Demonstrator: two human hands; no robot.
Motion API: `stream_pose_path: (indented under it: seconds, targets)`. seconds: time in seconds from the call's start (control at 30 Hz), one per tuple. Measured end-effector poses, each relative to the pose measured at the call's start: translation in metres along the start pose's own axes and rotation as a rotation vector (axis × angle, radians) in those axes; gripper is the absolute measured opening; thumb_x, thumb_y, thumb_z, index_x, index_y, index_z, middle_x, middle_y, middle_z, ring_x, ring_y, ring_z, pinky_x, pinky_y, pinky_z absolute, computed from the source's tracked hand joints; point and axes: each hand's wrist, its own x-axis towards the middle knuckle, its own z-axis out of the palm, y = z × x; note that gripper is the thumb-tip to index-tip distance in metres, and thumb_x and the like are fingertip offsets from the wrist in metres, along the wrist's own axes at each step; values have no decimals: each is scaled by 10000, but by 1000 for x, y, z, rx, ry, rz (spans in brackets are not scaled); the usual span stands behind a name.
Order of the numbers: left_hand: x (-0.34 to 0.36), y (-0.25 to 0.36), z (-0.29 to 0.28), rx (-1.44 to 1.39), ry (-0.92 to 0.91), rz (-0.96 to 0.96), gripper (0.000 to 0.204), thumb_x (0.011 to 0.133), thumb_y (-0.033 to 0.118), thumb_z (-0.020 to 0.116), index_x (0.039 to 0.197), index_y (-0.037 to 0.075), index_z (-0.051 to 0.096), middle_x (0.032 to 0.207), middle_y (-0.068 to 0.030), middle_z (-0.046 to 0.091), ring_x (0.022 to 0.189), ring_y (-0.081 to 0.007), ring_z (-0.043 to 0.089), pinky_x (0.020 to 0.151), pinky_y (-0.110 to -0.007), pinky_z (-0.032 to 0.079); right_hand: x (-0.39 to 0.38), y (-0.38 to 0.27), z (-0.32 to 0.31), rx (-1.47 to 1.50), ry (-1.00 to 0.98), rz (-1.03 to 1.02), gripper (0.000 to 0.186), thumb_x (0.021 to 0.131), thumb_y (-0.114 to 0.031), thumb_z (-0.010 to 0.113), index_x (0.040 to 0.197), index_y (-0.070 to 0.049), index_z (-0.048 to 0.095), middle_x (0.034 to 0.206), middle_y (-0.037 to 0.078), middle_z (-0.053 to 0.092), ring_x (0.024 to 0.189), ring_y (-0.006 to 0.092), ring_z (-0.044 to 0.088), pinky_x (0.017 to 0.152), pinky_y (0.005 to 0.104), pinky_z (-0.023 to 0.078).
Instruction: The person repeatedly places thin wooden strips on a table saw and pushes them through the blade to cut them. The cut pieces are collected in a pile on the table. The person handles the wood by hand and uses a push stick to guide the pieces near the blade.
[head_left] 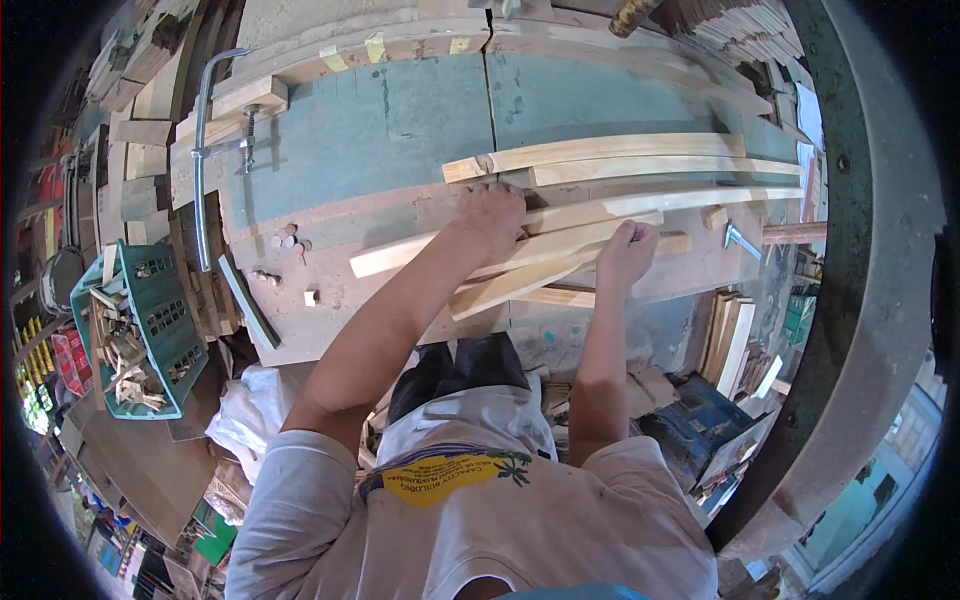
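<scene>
Several long, pale wooden strips lie loosely bunched across the surface (pixel 420 110), in front of the person. The left hand (pixel 492 218) is curled, knuckles up, over the long strip (pixel 690 202); its fingertips are hidden, so whether it pinches that strip or only rests on it cannot be told. The right hand (pixel 627 256) is part-closed at the right portion of the front strip (pixel 500 292), thumb uppermost; its grip underneath is out of sight. The front strip slants, its left end nearer the person, with the middle strip (pixel 572 240) just behind it. Two more, the rear strip (pixel 620 150) and the shorter-looking strip (pixel 680 171), lie side by side farther back.

The strips look like planed softwood: probably light for their length, stiff, dry and not very slippery, though corners could dent and raw edges splinter. A strip should balance best held near its middle across the narrow faces, or with the hands well apart; gripped at one end, it would likely dip and knock its neighbours. A steel bar clamp (pixel 203 180) stands at the surface's left.
</scene>
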Motion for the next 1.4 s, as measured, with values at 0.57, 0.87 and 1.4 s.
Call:
stream_pose_path:
  seconds: [0.57, 0.87, 1.4]
  targets:
    - [-44, -55, -45, 348, 657, 212, 193, 942, 182, 668, 1053, 60, 568, 1140, -110, 704, 930, -285, 778, 752, -412, 640, 26, -6, 0, 194, 77, -113, 397, 1103, -385, 566, 1122, 1, 659, 1028, 117, 656, 1026, 263, 665, 914, 401, 506]
    - [-19, -107, -60, 362, 983, 327, 289, 863, 214, 773, 1074, 109, 606, 1124, -43, 644, 958, -232, 700, 791, -387, 548, 241, -26, 15, 1085, -27, 312, 447, 1052, -358, 685, 1257, 33, 610, 1168, 139, 674, 949, 252, 720, 831, 362, 600]
    - [84, -156, -78, 372, 1133, 180, 155, 946, 283, 651, 1025, 150, 653, 1071, -49, 576, 1108, -255, 580, 975, -471, 436, 352, -9, 117, 885, -186, 483, 288, 1056, -183, 710, 1247, 26, 662, 1105, 137, 746, 920, 234, 776, 844, 368, 692]
